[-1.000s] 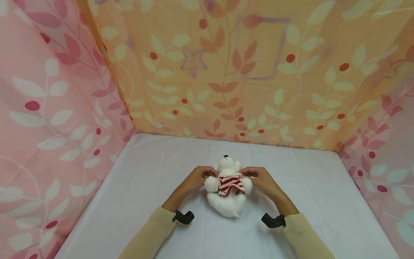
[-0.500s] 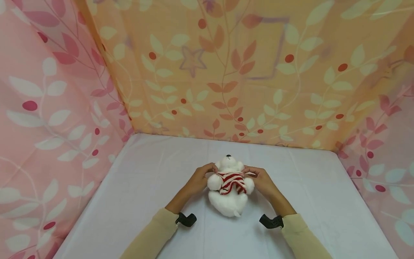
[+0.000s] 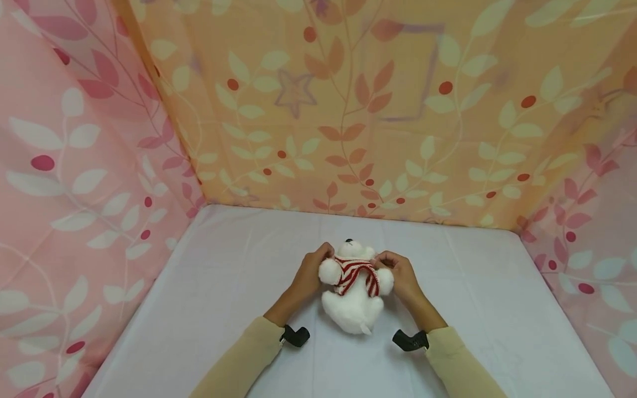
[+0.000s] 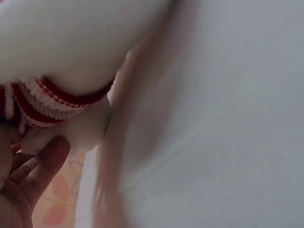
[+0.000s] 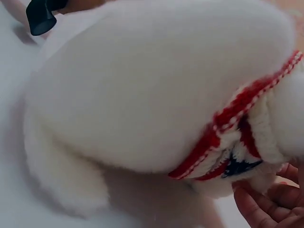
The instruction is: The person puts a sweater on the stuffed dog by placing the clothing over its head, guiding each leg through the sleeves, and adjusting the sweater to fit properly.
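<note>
A white plush bear (image 3: 350,315) lies on the white-covered table, its black nose toward the far side. It wears a red-and-white striped knitted sweater (image 3: 350,272), bunched high on the body with the lower part bare. At the left side of the bear's neck, my left hand (image 3: 311,272) pinches the sweater's edge; in the left wrist view its thumb lies on the knit. Across from it, my right hand (image 3: 402,272) pinches the sweater near the collar. In the right wrist view, the right fingertips (image 5: 243,192) are close to the dark blue patch of the knit.
White cloth covers the table (image 3: 239,249). Patterned curtains enclose it: orange (image 3: 298,138) behind, pink on the left (image 3: 89,221) and right (image 3: 597,249). Each wrist bears a black camera mount, left (image 3: 296,336) and right (image 3: 410,340).
The sweater has ridden up toward the bear's head, baring more white body below. My left hand has shifted right and its fingers further up; the right wrist has come slightly inward.
</note>
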The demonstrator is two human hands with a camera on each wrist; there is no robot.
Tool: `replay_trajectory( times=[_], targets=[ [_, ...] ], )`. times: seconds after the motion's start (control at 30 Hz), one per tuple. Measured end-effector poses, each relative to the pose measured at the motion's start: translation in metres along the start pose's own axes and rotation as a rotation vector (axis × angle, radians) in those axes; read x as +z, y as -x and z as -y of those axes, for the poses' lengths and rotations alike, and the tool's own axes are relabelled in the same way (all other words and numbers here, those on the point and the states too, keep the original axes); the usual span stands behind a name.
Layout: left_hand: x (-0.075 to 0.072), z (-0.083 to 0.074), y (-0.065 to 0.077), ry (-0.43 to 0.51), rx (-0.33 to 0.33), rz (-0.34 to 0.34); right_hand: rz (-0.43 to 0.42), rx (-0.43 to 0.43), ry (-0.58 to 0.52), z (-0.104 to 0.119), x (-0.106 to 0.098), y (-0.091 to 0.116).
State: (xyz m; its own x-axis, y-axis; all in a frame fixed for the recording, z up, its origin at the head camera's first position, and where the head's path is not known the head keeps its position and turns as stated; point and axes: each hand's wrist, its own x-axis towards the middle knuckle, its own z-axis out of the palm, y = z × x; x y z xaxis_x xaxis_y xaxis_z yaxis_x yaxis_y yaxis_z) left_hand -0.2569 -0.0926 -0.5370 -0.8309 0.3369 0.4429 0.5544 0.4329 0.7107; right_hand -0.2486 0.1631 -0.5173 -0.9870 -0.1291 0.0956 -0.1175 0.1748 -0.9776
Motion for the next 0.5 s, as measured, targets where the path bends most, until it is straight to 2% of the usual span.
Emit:
replay_trajectory(
  times=[0.1, 0.2, 0.3, 0.37, 0.43, 0.5],
  targets=[
    [0.001, -0.004, 0.002, -0.06, 0.003, 0.019, -0.006, -0.015, 0.024, -0.009, 0.0, -0.001],
    [0.001, -0.01, 0.005, -0.135, -0.009, 0.03, -0.011, 0.022, 0.054, -0.013, -0.001, 0.0],
    [-0.001, -0.017, 0.009, -0.219, -0.047, 0.033, -0.017, 0.069, 0.073, -0.016, -0.004, 0.005],
    [-0.002, -0.021, 0.013, -0.266, -0.097, 0.038, -0.02, 0.088, 0.102, -0.016, -0.006, 0.009],
    [-0.005, -0.025, 0.017, -0.268, -0.155, 0.063, -0.018, 0.095, 0.145, -0.015, -0.008, 0.015],
    [-0.009, -0.028, 0.021, -0.206, -0.211, 0.102, -0.011, 0.106, 0.172, -0.013, -0.01, 0.022]
  ],
)
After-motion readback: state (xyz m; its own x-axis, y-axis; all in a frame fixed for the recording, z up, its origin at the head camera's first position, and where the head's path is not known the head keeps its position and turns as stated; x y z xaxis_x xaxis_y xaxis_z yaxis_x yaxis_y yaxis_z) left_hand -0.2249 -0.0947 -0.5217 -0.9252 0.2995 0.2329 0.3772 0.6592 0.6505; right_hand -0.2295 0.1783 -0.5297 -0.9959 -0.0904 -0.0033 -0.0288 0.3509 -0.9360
